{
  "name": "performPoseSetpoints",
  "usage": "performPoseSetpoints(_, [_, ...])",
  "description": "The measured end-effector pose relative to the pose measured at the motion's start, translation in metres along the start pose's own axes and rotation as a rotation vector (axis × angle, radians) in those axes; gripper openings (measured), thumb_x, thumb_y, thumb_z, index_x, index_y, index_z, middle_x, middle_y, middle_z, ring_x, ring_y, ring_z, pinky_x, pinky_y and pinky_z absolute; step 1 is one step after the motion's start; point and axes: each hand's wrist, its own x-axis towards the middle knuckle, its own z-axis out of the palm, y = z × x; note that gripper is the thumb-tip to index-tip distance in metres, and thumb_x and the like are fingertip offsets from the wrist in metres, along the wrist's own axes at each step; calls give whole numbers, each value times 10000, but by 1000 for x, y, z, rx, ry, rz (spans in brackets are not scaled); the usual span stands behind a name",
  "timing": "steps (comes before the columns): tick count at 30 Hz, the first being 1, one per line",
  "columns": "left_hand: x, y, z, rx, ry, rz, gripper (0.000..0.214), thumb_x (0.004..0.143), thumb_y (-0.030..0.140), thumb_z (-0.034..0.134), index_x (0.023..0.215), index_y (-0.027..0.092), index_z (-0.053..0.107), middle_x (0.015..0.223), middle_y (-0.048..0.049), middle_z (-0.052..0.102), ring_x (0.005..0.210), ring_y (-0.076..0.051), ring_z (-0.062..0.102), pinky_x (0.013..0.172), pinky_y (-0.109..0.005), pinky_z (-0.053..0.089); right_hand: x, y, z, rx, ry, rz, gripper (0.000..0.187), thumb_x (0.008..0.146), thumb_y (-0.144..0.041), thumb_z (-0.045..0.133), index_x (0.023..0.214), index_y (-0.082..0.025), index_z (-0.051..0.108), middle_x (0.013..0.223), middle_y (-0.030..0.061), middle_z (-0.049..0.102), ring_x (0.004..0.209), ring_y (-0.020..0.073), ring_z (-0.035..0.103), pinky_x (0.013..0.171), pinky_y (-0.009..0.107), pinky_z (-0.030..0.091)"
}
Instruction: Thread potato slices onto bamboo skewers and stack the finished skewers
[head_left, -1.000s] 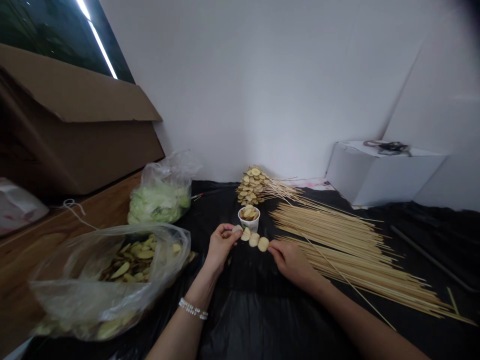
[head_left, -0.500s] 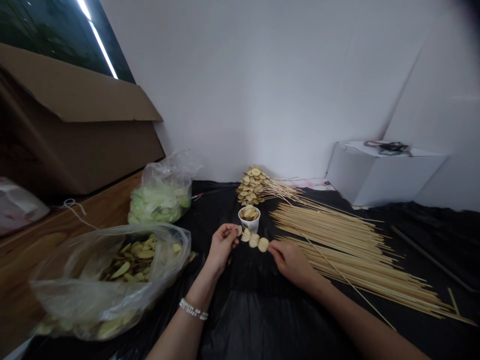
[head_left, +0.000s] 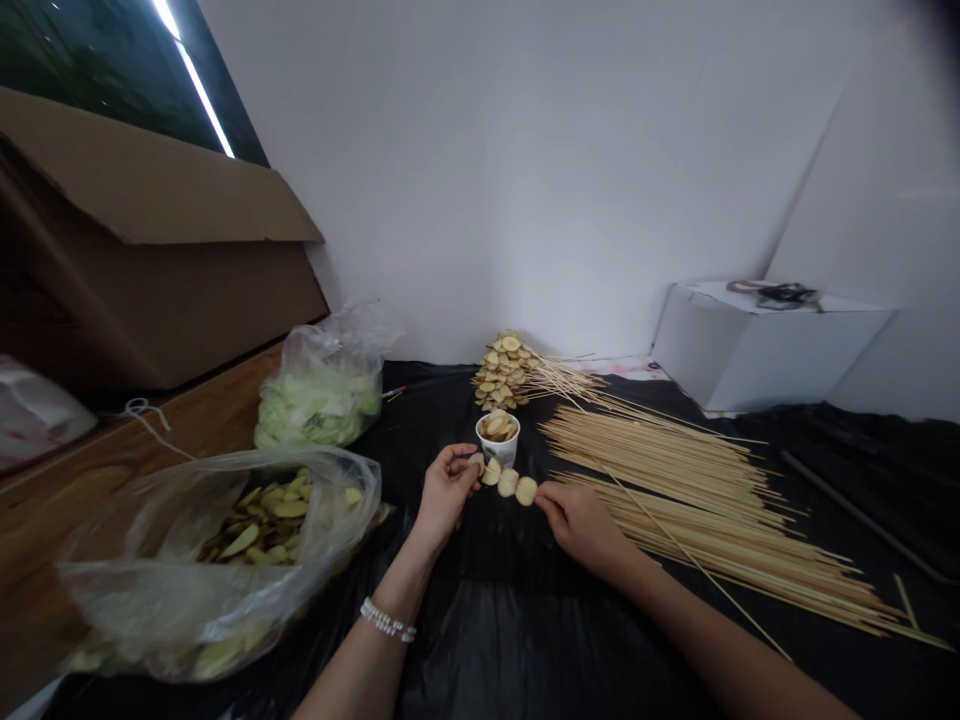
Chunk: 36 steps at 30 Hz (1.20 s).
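While left hand [head_left: 447, 490] pinches, right hand [head_left: 581, 525] touches slices [head_left: 508, 482]

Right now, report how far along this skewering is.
Done: a stack of loaded skewers stands at the back. In hand: the left hand and right hand hold a skewer threaded with potato slices. Left: slices in the plastic bag and many bare bamboo skewers.

We get dim, flat indoor light; a bright strip light [head_left: 196, 90] glares top left, & soft grey shading falls across the white wall [head_left: 480, 180]. The cardboard box [head_left: 150, 270] sits in deep shadow; black plastic sheeting [head_left: 517, 640] has a faint sheen; we see wide-angle bending toward the edges, w/ a dark blur in the top right corner.
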Motion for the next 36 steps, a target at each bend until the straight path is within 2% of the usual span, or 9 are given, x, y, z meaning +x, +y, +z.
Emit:
performPoseSetpoints(7, [1, -4, 0, -3, -30, -30, 374, 613, 294, 760, 934, 146, 637, 575, 29, 598, 472, -80, 502, 451, -184, 333, 0, -2, 1, 55, -1, 9, 274, 931, -215, 405, 767, -185, 623, 725, 37, 664, 696, 162, 601, 651, 250, 360])
performPoseSetpoints(13, [4, -4, -3, -194, -58, -167, 430, 636, 306, 773, 1004, 130, 635, 529, 52, 539, 436, -45, 396, 425, -162, 249, 0, -5, -3, 90, 42, 6, 263, 932, -224, 408, 779, -188, 619, 719, 25, 654, 670, 154, 582, 639, 247, 355])
performPoseSetpoints(18, [3, -3, -2, -250, -73, -193, 467, 602, 277, 815, 1011, 129, 644, 591, 42, 564, 473, -37, 419, 443, -154, 280, 0, -4, -2, 100, 48, -13, 262, 935, -222, 409, 788, -178, 622, 730, 32, 655, 685, 155, 591, 648, 246, 361])
performPoseSetpoints(24, [1, 0, -3, -287, -84, -227, 453, 565, 280, 846, 954, 130, 669, 636, 30, 578, 492, -30, 423, 439, -146, 287, -1, -2, 1, 71, 50, -61, 275, 942, -220, 402, 790, -178, 627, 744, 38, 661, 708, 162, 601, 660, 250, 363])
performPoseSetpoints(30, [1, 0, -4, -241, -152, -243, 297, 581, 298, 842, 721, 109, 660, 593, 21, 544, 486, -24, 397, 426, -135, 279, -1, -3, 1, 32, 45, -72, 278, 939, -208, 393, 789, -182, 626, 747, 45, 663, 711, 171, 601, 662, 259, 363])
performPoseSetpoints(36, [1, -1, -4, -271, -159, -233, 327, 569, 262, 850, 788, 141, 640, 625, 30, 564, 482, -25, 402, 422, -128, 274, -1, -4, -1, 59, 68, -56, 266, 938, -207, 405, 802, -180, 632, 751, 43, 667, 713, 170, 606, 661, 256, 364])
